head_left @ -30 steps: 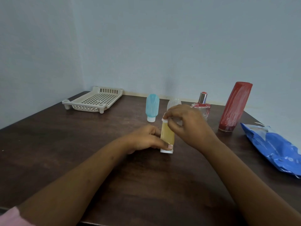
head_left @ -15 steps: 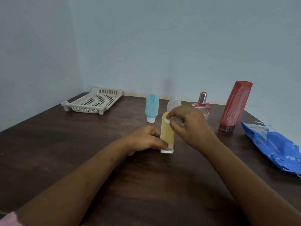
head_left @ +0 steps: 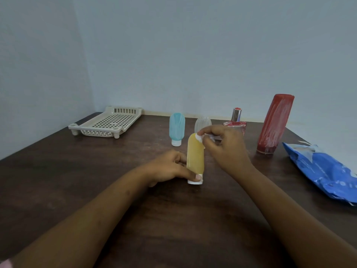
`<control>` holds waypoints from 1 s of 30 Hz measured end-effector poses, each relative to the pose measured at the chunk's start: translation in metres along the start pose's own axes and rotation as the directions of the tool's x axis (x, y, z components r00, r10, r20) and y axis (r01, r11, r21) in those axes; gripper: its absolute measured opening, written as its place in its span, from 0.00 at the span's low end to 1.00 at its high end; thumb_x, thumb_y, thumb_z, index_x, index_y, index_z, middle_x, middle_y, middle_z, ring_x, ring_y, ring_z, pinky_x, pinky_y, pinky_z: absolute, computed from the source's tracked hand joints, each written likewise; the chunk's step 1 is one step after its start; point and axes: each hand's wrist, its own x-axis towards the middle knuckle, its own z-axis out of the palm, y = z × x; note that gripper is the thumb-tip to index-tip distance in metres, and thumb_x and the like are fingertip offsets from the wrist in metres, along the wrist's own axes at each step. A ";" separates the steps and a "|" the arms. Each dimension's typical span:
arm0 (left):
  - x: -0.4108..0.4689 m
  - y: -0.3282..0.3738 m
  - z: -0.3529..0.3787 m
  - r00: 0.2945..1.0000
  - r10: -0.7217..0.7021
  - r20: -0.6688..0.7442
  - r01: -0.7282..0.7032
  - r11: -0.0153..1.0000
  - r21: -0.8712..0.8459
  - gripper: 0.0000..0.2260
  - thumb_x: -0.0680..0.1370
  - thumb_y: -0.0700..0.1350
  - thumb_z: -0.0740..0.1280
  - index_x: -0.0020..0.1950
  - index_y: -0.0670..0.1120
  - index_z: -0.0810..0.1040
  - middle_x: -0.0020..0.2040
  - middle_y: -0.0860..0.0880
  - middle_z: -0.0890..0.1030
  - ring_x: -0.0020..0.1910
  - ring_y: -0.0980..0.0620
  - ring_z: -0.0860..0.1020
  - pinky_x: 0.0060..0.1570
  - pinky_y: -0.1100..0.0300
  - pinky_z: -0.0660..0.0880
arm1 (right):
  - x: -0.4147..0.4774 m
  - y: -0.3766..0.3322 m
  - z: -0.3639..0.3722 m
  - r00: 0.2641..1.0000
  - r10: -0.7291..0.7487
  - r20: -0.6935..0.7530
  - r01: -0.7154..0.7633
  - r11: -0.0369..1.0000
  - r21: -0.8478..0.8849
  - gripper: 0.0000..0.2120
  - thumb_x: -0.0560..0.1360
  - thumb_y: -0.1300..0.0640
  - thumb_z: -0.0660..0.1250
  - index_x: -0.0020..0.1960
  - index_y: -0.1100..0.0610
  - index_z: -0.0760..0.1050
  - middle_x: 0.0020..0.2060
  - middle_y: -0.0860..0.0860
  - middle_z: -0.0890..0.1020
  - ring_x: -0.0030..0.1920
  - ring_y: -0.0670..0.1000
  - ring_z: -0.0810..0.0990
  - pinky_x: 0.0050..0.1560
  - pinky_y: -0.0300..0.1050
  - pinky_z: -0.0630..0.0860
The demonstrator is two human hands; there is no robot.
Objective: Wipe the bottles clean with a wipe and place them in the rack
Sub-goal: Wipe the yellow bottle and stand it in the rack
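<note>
Both forearms bare to the elbow. Left hand and right hand ungloved, no rings visible. Pink sleeve edge at 8 o'clock.

Left hand steadies yellow bottle (upright); right hand presses wipe.

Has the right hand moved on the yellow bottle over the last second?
Yes. The right hand with the wipe slid rightward off the yellow bottle top, toward the red bottle.
</note>
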 end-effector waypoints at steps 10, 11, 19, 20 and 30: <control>-0.002 -0.002 0.000 0.999 0.016 -0.033 -0.016 1.000 0.004 0.10 0.71 0.40 0.75 0.52 0.43 0.83 0.51 0.46 0.85 0.52 0.50 0.82 0.58 0.56 0.75 | -0.006 -0.013 0.009 0.962 -0.251 0.106 0.262 0.959 -0.110 0.07 0.72 0.60 0.67 0.47 0.58 0.82 0.43 0.49 0.84 0.46 0.43 0.78 0.48 0.34 0.70; -0.002 -0.002 0.000 0.999 0.012 -0.035 -0.012 1.000 -0.003 0.11 0.71 0.40 0.75 0.53 0.42 0.83 0.51 0.46 0.85 0.52 0.50 0.82 0.58 0.56 0.75 | -0.008 -0.014 0.008 0.957 -0.262 0.122 0.276 0.954 -0.118 0.06 0.71 0.59 0.68 0.46 0.58 0.82 0.43 0.49 0.84 0.46 0.46 0.79 0.48 0.37 0.72; -0.003 -0.002 -0.003 0.999 -0.012 -0.032 0.010 0.999 -0.037 0.06 0.71 0.38 0.75 0.45 0.47 0.82 0.44 0.49 0.85 0.47 0.53 0.81 0.52 0.58 0.74 | -0.005 -0.010 -0.008 0.863 -0.312 0.398 0.367 0.928 -0.069 0.06 0.71 0.57 0.69 0.45 0.55 0.83 0.43 0.46 0.83 0.45 0.43 0.79 0.44 0.35 0.74; -0.003 -0.002 -0.004 1.000 -0.009 -0.030 0.008 0.999 -0.037 0.06 0.71 0.38 0.75 0.43 0.48 0.82 0.41 0.51 0.84 0.45 0.54 0.81 0.50 0.58 0.73 | -0.005 -0.010 -0.009 0.850 -0.322 0.416 0.376 0.925 -0.052 0.06 0.71 0.56 0.68 0.44 0.55 0.83 0.42 0.46 0.84 0.45 0.42 0.79 0.44 0.35 0.74; -0.005 -0.002 -0.004 1.000 -0.010 0.009 0.010 1.000 0.008 0.16 0.71 0.41 0.76 0.57 0.42 0.80 0.54 0.45 0.84 0.55 0.49 0.81 0.61 0.53 0.73 | -0.003 -0.006 -0.003 0.966 -0.217 0.139 0.219 0.976 -0.002 0.05 0.73 0.60 0.70 0.48 0.56 0.82 0.44 0.43 0.80 0.46 0.34 0.74 0.44 0.24 0.68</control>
